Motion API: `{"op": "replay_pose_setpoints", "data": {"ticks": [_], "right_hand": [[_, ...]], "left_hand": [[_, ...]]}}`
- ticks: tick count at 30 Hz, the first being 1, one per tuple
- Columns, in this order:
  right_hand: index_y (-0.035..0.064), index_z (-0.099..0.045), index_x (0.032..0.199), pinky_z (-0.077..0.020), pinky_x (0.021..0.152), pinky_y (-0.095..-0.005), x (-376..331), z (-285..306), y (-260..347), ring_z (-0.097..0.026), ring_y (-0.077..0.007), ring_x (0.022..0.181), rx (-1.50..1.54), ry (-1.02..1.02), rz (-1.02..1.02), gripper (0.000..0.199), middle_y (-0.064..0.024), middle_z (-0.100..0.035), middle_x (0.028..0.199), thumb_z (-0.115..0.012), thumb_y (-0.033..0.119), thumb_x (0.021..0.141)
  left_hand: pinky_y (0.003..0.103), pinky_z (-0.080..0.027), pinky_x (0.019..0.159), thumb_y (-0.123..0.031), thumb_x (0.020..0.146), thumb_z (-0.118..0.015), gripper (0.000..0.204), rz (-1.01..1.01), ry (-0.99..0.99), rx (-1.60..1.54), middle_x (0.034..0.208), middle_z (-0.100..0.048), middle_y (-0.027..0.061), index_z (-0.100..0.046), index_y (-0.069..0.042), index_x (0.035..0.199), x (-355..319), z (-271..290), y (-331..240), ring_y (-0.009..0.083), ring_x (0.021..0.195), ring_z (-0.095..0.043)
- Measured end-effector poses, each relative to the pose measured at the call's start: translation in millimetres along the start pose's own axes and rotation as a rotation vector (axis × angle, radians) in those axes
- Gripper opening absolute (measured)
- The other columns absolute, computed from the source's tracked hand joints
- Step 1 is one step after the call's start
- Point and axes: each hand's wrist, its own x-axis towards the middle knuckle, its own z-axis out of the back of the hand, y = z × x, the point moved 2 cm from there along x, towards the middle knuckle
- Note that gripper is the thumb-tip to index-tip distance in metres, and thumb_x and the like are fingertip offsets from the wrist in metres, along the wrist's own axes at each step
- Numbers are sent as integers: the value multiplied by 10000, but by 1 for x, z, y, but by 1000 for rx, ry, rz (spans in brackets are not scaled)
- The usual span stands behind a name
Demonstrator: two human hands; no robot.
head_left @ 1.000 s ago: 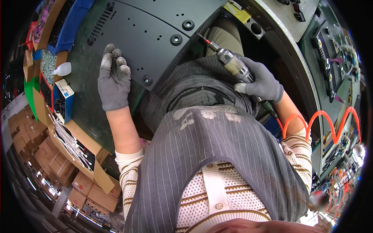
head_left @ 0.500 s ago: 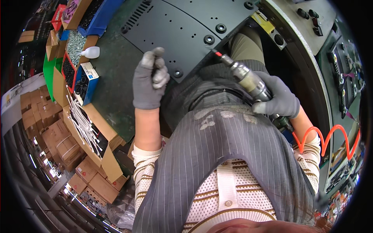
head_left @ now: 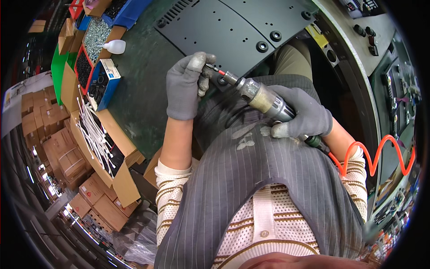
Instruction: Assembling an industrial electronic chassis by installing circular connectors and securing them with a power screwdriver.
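The right hand point(head_left: 307, 112) gripped a screwdriver point(head_left: 262, 96); the left hand point(head_left: 183, 88) curled at its tip, pinch unclear; beyond them lay a panel point(head_left: 208, 38).

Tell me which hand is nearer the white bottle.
Left: the left hand is below and right of the bottle; the right hand, around the driver, is farther right.

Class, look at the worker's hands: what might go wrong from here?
1. The left hand is right at the tip of the bit; if the power screwdriver spun, it might jab a finger or catch the glove.
2. The bit points over the dark panel's corner, so a slip by the right hand could scratch it.
3. The orange coiled hose loops beside the right forearm and may snag.
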Motion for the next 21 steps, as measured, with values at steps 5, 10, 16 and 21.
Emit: {"op": "replay_pose_setpoints", "data": {"ticks": [5, 10, 16, 21], "right_hand": [[7, -524, 1210, -492, 809, -309, 3, -3, 4, -621, -165, 853, 33, 11, 3, 675, -86, -650, 958, -823, 214, 641], [14, -536, 1174, -504, 765, -291, 5, -7, 4, -618, -141, 806, 37, 7, 40, 614, -63, -648, 901, -813, 175, 649], [19, -551, 1113, -486, 538, -235, 2, -4, -4, -581, -94, 616, 251, 123, 27, 516, -47, -626, 826, -771, 138, 661], [11, -550, 1151, -487, 666, -260, -5, 3, -9, -586, -106, 748, 219, 10, 61, 578, -49, -622, 882, -788, 191, 656]], "left_hand": [[177, -302, 376, -309, 923, -592, 328, 30, 61, -168, 620, -568, 8, -665, 11, 927, 6, 8, 9, 29, 430, -432], [174, -322, 392, -322, 914, -599, 335, 12, 75, -270, 621, -565, 3, -667, 5, 883, 3, 7, 6, 27, 452, -454], [173, -391, 461, -182, 888, -614, 211, -130, 127, 8, 806, -663, 53, -665, 10, 959, -6, 13, -13, 37, 541, -523], [188, -415, 489, -420, 961, -461, 450, -218, 65, 316, 775, -634, 53, -625, 0, 966, -46, 35, 44, 66, 559, -552]]}}
